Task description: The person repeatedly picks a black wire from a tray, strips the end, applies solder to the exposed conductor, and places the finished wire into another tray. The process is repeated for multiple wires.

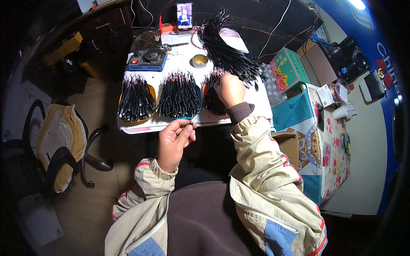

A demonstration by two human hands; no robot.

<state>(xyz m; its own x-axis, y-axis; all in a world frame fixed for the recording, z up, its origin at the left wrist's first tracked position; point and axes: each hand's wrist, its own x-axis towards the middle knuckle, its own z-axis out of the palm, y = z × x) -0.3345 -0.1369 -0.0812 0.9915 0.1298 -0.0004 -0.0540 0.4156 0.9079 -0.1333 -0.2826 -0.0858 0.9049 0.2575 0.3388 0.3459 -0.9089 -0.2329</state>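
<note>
My left hand (174, 140) is just in front of the table's near edge, thumb and fingers pinched on a thin dark wire end; most of the wire is hidden. My right hand (230, 90) is curled over the right-hand bundle of black cables (212, 99), which lies in a red tray. Its fingertips are hidden, so what they grip cannot be made out. Beside it lie a middle bundle of black cables (179, 96) in a blue tray (199, 102) and a left bundle (136, 100) in a yellow tray (152, 91). Pinkish wire ends point away from me.
Across the white table (181, 64) are a blue electric heater (147, 62), a round tin (199, 61), scissors (177, 45), a lit phone (184, 16) and a large heap of black cables (226, 47). A green-pink box (289, 70) stands right; a padded chair (62, 136) stands left.
</note>
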